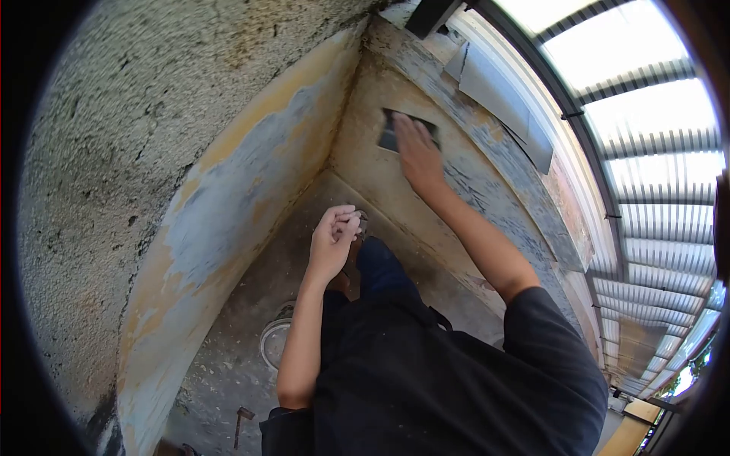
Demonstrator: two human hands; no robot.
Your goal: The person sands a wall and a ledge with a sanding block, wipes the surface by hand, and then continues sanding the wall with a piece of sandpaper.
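Note:
My right hand (420, 156) presses a dark rectangular sheet (388, 135) against the yellowish wall (365, 114) to the right of the corner. Its fingers lie stretched over the sheet and look slightly blurred. Lower and nearer the middle, my left hand (332, 239) is raised above the floor with its fingers curled together and pale dust on the fingertips. Whether something small sits in those fingers is hidden.
The left wall (243, 190) carries grey patches, with rough concrete (114, 152) beyond. A round bucket (275, 343) stands by my left forearm. A hammer-like tool (241, 425) lies on the floor. Corrugated translucent panels (654, 114) rise at the right.

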